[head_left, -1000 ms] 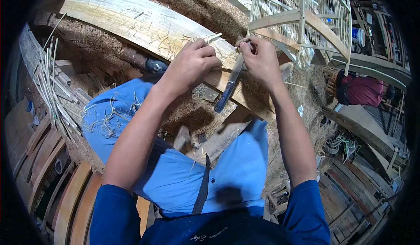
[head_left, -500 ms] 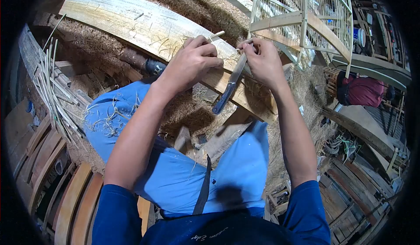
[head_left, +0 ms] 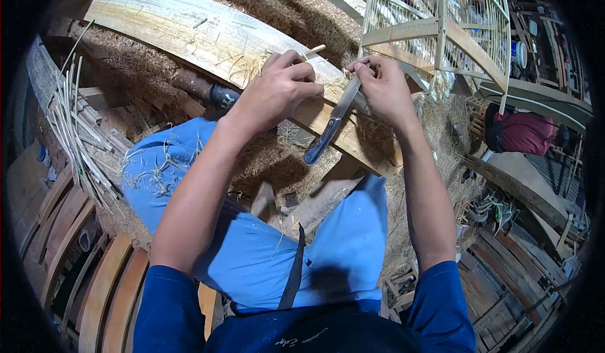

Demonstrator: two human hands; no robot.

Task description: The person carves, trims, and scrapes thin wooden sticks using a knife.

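Note:
My left hand (head_left: 282, 93) is closed, its fingers curled around a thin wooden stick (head_left: 314, 51) whose pale end sticks out past the knuckles. Most of that stick is hidden behind the hand. Opposite it, my right hand (head_left: 386, 88) pinches something small between thumb and forefinger, too small to make out. Just beside those fingertips is the blade of a knife (head_left: 334, 123); its dark handle points toward me over the near edge of a long wooden plank (head_left: 208, 34). Curled shavings lie on the plank near my left hand.
A slatted wooden cage-like frame (head_left: 435, 31) stands at the upper right. A bundle of thin sticks (head_left: 79, 132) leans at the left. Curved wooden pieces (head_left: 104, 290) are stacked at the lower left. A maroon bag (head_left: 526, 132) sits at the right. Shavings cover the ground.
Both hands have shifted very slightly to the right, and the stick's end with them. The knife handle has moved a touch to the left.

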